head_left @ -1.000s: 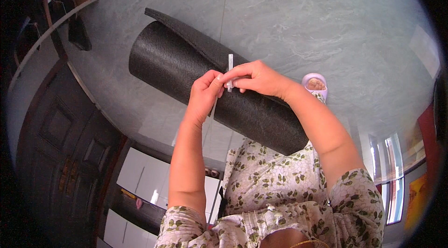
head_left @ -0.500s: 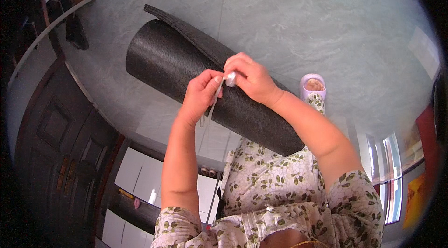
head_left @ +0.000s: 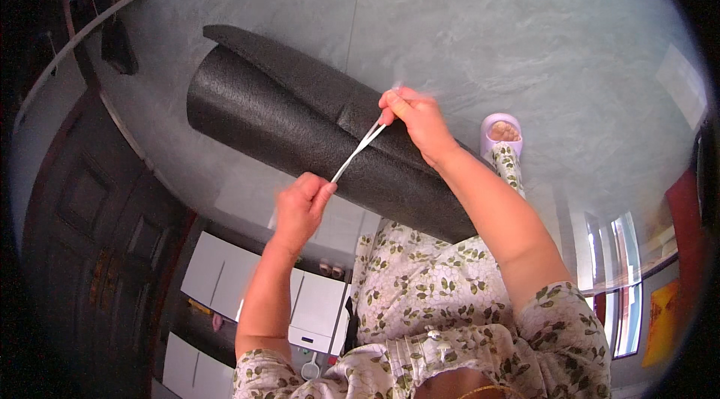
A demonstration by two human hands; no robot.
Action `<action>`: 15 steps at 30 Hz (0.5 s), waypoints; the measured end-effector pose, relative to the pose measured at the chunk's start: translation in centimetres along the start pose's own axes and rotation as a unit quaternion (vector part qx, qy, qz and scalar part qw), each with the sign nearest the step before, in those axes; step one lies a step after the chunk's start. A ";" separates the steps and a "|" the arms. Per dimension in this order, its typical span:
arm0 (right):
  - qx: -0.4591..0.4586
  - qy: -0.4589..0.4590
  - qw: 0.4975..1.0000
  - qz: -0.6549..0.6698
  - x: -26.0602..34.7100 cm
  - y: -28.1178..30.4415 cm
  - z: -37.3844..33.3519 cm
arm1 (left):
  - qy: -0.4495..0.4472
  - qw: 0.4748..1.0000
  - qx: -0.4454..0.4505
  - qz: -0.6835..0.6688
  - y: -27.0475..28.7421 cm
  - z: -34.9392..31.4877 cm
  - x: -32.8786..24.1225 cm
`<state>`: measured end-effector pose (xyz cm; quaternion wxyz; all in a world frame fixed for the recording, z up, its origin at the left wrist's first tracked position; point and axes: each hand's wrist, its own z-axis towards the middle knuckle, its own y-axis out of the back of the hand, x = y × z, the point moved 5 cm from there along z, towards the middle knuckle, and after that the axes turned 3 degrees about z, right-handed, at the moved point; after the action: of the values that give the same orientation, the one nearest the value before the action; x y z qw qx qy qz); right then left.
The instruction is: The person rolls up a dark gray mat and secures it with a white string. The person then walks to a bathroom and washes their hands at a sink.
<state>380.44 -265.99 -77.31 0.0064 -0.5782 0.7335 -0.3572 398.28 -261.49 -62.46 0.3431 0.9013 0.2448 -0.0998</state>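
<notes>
A black rolled-up mat (head_left: 255, 110) lies slantwise on the floor, its loose outer edge standing a little away from the roll. Across its middle runs a thin white cord (head_left: 358, 148), pulled straight between my hands, with two strands showing toward the right end. My left hand (head_left: 298, 208) pinches the cord at the roll's near side. Over the far side, my right hand (head_left: 421, 121) has its fingers closed on the other end, slightly blurred. Whether the cord passes under the mat is hidden.
My foot in a lilac slipper (head_left: 501, 131) stands just right of the roll. White cabinets (head_left: 219, 268) are at the lower left, beside a dark panelled door (head_left: 86, 196). Grey glossy tiles (head_left: 450, 31) make up the floor.
My hands have drawn apart, the left toward me, the right away and rightward. The cord, bunched at my right hand before, now stretches between them. The roll has shifted slightly left.
</notes>
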 end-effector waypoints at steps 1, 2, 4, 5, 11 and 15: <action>-0.008 -0.028 1.000 -0.011 -0.1 -0.1 0.1 | -0.009 0.999 -0.002 -0.046 -0.1 0.1 -0.6; 0.000 -0.019 0.999 -0.029 0.0 -0.5 0.2 | -0.020 0.996 -0.004 -0.091 -0.1 0.5 -1.5; 0.016 -0.010 0.998 -0.063 -0.2 -1.2 -0.2 | -0.127 0.985 -0.064 -0.096 1.2 2.3 -5.4; 0.031 0.034 0.994 -0.103 -0.5 -1.3 -0.3 | -0.106 0.973 -0.045 -0.201 1.2 3.5 -5.9; -0.099 -0.028 0.994 0.030 0.6 1.0 0.0 | 0.092 0.809 -0.049 -0.578 -4.0 5.5 -5.1; -0.121 -0.030 0.990 0.062 -1.3 2.3 -0.1 | 0.127 0.755 -0.124 -0.631 -4.4 3.3 -3.4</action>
<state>378.92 -264.67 -78.95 -0.0196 -0.5384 0.8054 -0.2471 393.03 -262.12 -66.27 0.2771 0.4963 0.8095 -0.1468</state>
